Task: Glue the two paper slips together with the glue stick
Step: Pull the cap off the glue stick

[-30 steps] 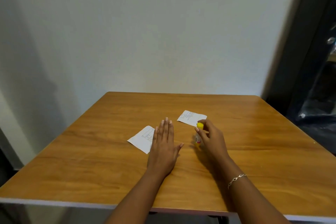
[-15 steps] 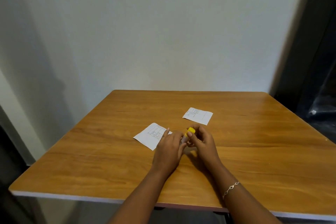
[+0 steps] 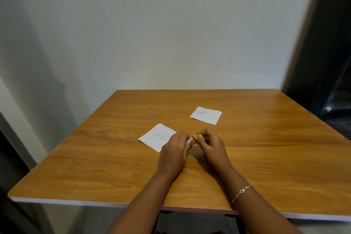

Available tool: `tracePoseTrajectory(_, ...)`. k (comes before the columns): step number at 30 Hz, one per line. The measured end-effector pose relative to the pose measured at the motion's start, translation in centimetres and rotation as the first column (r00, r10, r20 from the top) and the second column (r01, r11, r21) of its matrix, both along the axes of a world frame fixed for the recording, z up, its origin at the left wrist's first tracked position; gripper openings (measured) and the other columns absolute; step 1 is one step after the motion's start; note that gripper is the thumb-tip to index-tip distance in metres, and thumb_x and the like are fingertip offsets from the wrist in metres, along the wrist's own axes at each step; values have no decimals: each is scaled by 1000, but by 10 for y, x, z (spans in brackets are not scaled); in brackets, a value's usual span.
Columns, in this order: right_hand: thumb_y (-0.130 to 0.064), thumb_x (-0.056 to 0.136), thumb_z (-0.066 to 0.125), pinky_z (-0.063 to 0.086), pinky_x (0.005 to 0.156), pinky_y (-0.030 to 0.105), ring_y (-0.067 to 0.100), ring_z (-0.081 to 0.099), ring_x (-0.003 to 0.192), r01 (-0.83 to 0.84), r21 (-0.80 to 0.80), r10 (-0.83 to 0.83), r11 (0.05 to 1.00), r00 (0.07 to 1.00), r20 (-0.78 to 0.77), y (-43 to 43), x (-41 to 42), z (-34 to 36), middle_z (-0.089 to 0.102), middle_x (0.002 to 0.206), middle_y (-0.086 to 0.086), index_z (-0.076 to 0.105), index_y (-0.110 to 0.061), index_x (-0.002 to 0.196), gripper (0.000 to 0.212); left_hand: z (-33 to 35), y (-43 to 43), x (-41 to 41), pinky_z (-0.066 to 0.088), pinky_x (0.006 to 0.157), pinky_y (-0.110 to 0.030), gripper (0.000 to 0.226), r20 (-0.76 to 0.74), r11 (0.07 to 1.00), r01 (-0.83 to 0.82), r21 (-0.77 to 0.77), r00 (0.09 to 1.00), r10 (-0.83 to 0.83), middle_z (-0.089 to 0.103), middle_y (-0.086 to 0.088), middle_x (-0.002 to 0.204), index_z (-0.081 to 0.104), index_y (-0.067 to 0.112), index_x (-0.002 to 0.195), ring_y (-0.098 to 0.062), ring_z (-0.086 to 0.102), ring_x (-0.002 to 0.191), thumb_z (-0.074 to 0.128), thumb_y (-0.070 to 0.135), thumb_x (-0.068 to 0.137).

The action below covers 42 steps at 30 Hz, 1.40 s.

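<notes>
Two white printed paper slips lie flat on the wooden table [image 3: 114, 167]. The near slip [image 3: 154, 137] is left of centre, its right corner hidden under my left hand [image 3: 174, 153]. The far slip [image 3: 206, 115] lies apart, further back and to the right. A glue stick [image 3: 193, 139] with a yellow cap is held sideways just above the table between both hands. My left hand grips its white body. My right hand [image 3: 210, 145] pinches the yellow cap end. Most of the stick is hidden by fingers.
A pale wall rises directly behind the table's far edge. A dark doorway or cabinet [image 3: 334, 81] stands at the right. The table's white-trimmed front edge [image 3: 76, 202] is close to me.
My right hand lifted the glue stick from beside the far slip and brought it toward me. My left hand left the table and closed on the stick's body.
</notes>
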State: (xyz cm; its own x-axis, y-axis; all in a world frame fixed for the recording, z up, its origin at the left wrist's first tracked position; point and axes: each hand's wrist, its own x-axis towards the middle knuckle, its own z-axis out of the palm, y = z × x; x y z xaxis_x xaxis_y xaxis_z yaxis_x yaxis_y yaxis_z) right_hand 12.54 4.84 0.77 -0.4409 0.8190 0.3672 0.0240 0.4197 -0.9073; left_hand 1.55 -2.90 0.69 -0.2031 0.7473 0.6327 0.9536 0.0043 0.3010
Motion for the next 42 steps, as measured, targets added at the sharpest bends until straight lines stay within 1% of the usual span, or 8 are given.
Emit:
tracePoseTrajectory(3,-16,84,62,34,53,15,0,46,54,-37,82,32,996,998,63,-1,1,2,50,59,-9,55,-12,82,8,1,-3,0,51,55,-29,25,4,999,17,28,1000,-17,69,-8,92,62,11,98,-23,66,81,70,3,75)
tracePoseTrajectory(5,-15,84,61,35,55,13,-2,47,57,-80,129,68,988,993,98,-3,3,3,48,62,-13,52,-14,84,9,1,-4,-1,52,58,-29,29,17,999,16,40,1000,-17,70,-10,91,65,11,99,-24,67,81,72,2,72)
tracePoseTrajectory(10,-30,78,55,34,57,18,5,43,60,-125,156,108,980,988,112,-1,4,2,52,69,1,51,-19,84,13,0,-4,-2,52,65,-29,29,56,998,3,59,998,-6,71,-13,94,66,9,101,-27,67,85,72,2,73)
tracePoseTrajectory(17,-17,89,54,36,53,23,2,44,48,-131,-24,133,991,988,78,3,2,-2,51,57,-3,55,-8,83,11,2,-6,-4,47,59,-26,22,80,996,-25,89,997,18,68,-6,85,64,12,85,-22,63,78,71,-1,70)
tracePoseTrajectory(27,-16,88,54,39,60,20,3,48,63,-163,69,153,984,979,138,4,5,0,57,73,-3,49,-28,82,14,0,-7,-7,54,65,-33,25,109,995,-18,94,994,8,70,-11,89,68,9,92,-26,66,81,72,0,69)
tracePoseTrajectory(32,-21,91,51,38,51,21,1,45,49,-182,-79,190,980,976,103,3,3,1,50,59,-1,55,-15,86,9,2,-7,-6,52,64,-27,27,56,990,-8,142,998,0,71,-7,85,69,10,88,-21,64,82,76,-1,65)
tracePoseTrajectory(38,-17,88,55,37,59,27,8,46,59,-138,-8,138,990,983,124,6,5,-3,52,63,-2,53,-22,78,12,-1,-5,-5,52,57,-28,26,-5,990,25,139,1000,-25,71,-1,86,66,15,91,-11,52,87,72,2,69)
tracePoseTrajectory(42,-24,84,52,37,63,30,10,44,64,-179,53,172,982,978,120,5,5,0,52,68,-4,50,-29,76,9,2,-8,-5,55,56,-31,31,68,991,31,129,997,-40,71,-4,81,67,16,92,-19,62,80,69,-2,67)
